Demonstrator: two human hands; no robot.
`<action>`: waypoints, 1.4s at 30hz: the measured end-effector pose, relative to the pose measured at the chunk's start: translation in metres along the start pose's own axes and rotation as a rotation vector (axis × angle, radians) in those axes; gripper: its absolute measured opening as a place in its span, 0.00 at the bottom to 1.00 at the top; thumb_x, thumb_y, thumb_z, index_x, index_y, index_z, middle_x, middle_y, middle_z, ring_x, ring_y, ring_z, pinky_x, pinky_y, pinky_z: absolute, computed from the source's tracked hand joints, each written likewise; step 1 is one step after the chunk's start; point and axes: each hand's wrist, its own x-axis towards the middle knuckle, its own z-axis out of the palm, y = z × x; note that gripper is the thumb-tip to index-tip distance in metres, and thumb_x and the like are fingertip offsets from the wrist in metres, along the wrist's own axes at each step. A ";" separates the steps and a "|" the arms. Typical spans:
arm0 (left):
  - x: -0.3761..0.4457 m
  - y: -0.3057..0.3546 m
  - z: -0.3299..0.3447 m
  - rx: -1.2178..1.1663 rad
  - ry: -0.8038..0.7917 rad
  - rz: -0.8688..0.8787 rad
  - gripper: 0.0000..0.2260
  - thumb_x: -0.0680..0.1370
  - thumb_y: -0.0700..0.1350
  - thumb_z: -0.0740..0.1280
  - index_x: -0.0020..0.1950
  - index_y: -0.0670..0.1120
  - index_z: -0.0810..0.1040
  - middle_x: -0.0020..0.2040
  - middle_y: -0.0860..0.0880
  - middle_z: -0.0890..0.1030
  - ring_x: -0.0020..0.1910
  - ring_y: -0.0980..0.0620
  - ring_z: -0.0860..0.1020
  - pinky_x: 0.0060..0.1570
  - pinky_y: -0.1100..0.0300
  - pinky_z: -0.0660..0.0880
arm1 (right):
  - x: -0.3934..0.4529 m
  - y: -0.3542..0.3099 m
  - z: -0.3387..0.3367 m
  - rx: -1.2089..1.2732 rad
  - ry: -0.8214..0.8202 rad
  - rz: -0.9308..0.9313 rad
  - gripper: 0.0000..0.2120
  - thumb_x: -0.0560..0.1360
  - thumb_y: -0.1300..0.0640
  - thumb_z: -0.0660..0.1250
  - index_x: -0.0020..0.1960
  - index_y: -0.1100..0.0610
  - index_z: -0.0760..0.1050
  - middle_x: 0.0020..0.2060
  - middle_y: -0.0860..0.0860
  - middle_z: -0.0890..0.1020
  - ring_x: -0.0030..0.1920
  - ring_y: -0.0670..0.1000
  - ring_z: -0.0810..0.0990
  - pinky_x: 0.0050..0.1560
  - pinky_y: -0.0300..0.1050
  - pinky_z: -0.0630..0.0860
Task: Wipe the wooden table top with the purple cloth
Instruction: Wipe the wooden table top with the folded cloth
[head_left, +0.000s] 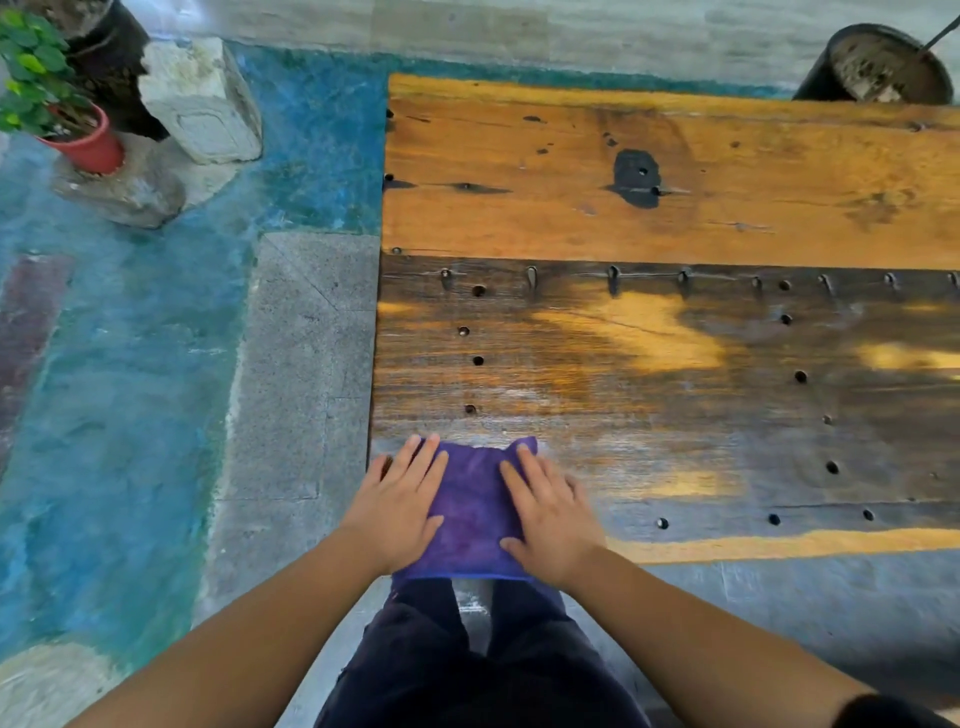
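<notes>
1. At the table's (675, 218) near-left corner, about 7 o'clock on its top, the cloth (470, 512) lies flat, its near hem hanging just past the table edge
2. Left hand (400, 512) presses on the cloth's left side, right hand (553, 522) on its right side; both lie with fingers straight and spread, palms down, holding nothing in a grip, only pinning the cloth to the wood
3. Handling, as a judgement: the cloth looks soft, thin and light, limp enough to bunch or fold under a push; flat palm pressure on both sides should keep it spread, and the rough plank with its holes may snag it
4. Its long axis runs from 6 to 12 o'clock, far corners pointing toward 12, slightly puckered between the fingertips
5. Off the table, a red pot (91, 145) with a plant stands at 10 o'clock on stone, and a black pot (883, 65) at 1 o'clock
</notes>
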 end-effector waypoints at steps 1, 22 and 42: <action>0.003 -0.003 0.001 0.013 -0.026 0.015 0.34 0.80 0.61 0.50 0.78 0.47 0.38 0.79 0.48 0.38 0.77 0.48 0.38 0.74 0.42 0.45 | 0.005 -0.002 0.001 -0.019 -0.037 -0.036 0.47 0.73 0.35 0.62 0.78 0.50 0.37 0.78 0.50 0.37 0.77 0.54 0.41 0.73 0.59 0.49; -0.006 0.003 0.014 -0.344 0.103 -0.147 0.32 0.80 0.55 0.50 0.79 0.44 0.42 0.77 0.43 0.33 0.71 0.49 0.26 0.70 0.53 0.31 | 0.041 -0.064 0.007 0.117 0.188 0.011 0.32 0.78 0.45 0.54 0.77 0.58 0.56 0.78 0.54 0.54 0.78 0.55 0.49 0.75 0.51 0.49; 0.081 -0.038 -0.016 -0.267 0.221 -0.186 0.29 0.77 0.55 0.55 0.74 0.40 0.65 0.75 0.41 0.62 0.76 0.44 0.57 0.69 0.49 0.54 | 0.129 -0.045 -0.003 0.039 0.173 0.164 0.31 0.77 0.40 0.55 0.75 0.55 0.63 0.75 0.54 0.62 0.74 0.57 0.60 0.69 0.56 0.52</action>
